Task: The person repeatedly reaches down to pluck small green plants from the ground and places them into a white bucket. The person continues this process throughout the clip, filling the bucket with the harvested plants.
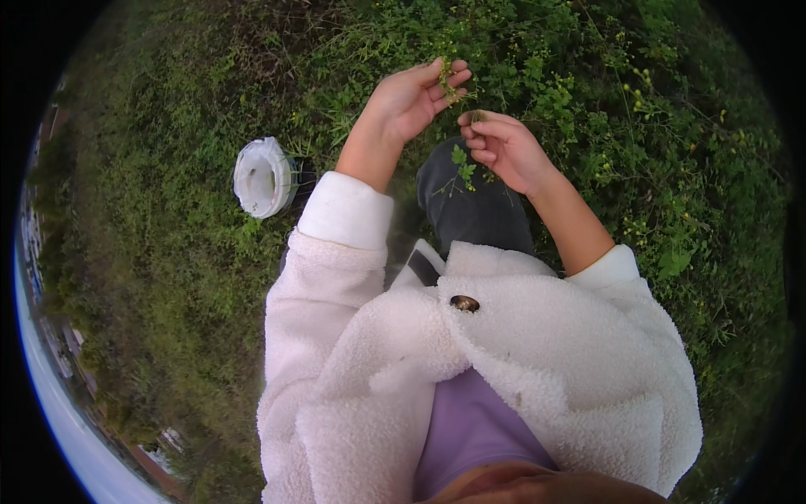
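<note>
My left hand (412, 101) is raised over the plants, palm turned up, with a thin sprig of small yellow flower buds (446, 79) between its thumb and loosely curled fingers. Close by on the right, my right hand (504, 142) pinches a thin plant stem (477, 117) between thumb and forefinger. Below its fingers, a leafy green sprig with yellow buds (464, 169) shows against my dark trouser knee (472, 208). Whether this sprig joins the pinched stem, I cannot tell. The two hands are slightly apart.
To the left stands a bucket lined with a white plastic bag (264, 179), its mouth open. Dense leafy plants with yellow buds (567, 94) grow in front and to the right. Low green growth (164, 252) covers the slope on the left.
</note>
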Action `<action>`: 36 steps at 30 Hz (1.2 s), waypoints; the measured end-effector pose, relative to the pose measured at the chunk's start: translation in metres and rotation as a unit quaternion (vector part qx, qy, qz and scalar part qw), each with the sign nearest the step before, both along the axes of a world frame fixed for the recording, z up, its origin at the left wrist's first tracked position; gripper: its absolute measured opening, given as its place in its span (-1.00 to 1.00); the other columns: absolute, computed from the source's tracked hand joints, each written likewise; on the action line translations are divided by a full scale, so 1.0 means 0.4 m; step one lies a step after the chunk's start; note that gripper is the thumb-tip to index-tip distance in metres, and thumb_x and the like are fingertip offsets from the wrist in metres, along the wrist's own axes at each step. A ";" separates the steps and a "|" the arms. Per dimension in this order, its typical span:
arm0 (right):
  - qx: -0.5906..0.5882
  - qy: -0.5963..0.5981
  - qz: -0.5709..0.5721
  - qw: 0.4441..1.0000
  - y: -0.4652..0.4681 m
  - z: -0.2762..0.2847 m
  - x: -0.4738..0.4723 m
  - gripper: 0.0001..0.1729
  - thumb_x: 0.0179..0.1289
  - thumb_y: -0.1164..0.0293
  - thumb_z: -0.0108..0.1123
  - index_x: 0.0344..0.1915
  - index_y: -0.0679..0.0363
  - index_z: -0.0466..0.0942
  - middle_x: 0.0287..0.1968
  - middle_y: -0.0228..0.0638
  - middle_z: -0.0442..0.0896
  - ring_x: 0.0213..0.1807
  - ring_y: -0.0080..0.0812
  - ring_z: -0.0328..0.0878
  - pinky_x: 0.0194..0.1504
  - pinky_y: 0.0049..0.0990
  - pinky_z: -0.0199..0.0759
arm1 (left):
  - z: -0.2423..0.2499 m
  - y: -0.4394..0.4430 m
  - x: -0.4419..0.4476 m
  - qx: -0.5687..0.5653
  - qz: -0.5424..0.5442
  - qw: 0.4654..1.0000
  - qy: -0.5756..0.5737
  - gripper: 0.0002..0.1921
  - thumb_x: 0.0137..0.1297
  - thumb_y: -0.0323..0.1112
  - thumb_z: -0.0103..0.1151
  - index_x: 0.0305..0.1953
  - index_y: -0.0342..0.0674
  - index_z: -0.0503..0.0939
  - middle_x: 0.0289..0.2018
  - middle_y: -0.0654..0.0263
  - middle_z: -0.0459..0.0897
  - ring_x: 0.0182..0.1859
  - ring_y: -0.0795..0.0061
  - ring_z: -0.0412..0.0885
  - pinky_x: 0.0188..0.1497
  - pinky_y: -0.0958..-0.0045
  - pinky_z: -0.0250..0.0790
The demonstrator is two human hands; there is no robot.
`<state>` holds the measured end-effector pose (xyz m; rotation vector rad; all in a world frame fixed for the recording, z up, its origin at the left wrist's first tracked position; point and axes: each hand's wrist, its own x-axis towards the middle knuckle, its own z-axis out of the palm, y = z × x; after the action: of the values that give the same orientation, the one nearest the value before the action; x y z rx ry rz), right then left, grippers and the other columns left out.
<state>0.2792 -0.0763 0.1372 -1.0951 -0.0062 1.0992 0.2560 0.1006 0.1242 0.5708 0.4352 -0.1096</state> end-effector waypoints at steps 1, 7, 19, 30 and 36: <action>0.001 -0.012 -0.001 1.000 0.010 0.000 0.005 -0.81 0.31 0.36 -0.04 -0.33 0.24 0.44 -0.43 -0.50 0.37 -0.45 -0.70 0.23 -0.52 -0.73 0.09 | -0.002 -0.006 0.000 0.016 -0.006 1.000 0.009 -0.78 0.39 -0.36 -0.16 -0.06 -0.34 0.39 -0.04 0.14 0.51 0.04 0.30 0.48 0.04 0.26 0.42; -0.056 -0.125 0.011 0.991 0.055 -0.007 0.002 -0.73 0.36 0.22 -0.10 -0.38 0.15 0.42 -0.50 -0.55 0.34 -0.53 -0.71 0.19 -0.56 -0.71 0.05 | -0.025 -0.020 -0.003 0.094 -0.091 0.991 -0.025 -0.83 0.38 -0.33 -0.12 -0.16 -0.29 0.40 -0.09 0.14 0.55 -0.21 0.37 0.57 -0.25 0.36 0.44; -0.032 0.045 0.027 0.998 -0.008 0.012 -0.025 -0.71 0.31 0.27 -0.18 -0.53 0.14 0.31 -0.57 -0.56 0.23 -0.63 -0.74 0.01 -0.67 -0.72 -0.16 | -0.028 -0.045 0.002 0.022 0.067 0.997 0.029 -0.86 0.34 -0.42 -0.08 -0.17 -0.36 0.39 -0.16 0.12 0.57 -0.06 0.30 0.55 0.03 0.34 0.39; -0.035 -0.087 0.011 0.996 0.028 0.004 0.014 -0.68 0.34 0.19 -0.09 -0.36 0.20 0.45 -0.49 -0.52 0.34 -0.57 -0.73 0.15 -0.59 -0.70 0.01 | -0.015 -0.036 -0.009 0.087 0.006 0.996 0.001 -0.81 0.38 -0.38 -0.15 -0.10 -0.33 0.41 -0.06 0.14 0.53 0.04 0.28 0.49 0.10 0.28 0.34; -0.061 -0.090 0.079 0.991 0.011 0.009 -0.001 -0.66 0.38 0.22 -0.15 -0.51 0.14 0.32 -0.57 -0.58 0.23 -0.63 -0.76 0.01 -0.63 -0.71 -0.11 | -0.021 -0.017 -0.009 0.088 0.064 0.994 0.019 -0.87 0.36 -0.40 -0.09 -0.15 -0.30 0.41 -0.10 0.15 0.55 0.00 0.28 0.51 0.11 0.29 0.33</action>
<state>0.2790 -0.0718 0.1406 -1.3187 -0.1732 1.1508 0.2526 0.0936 0.1157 0.7139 0.5210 0.0419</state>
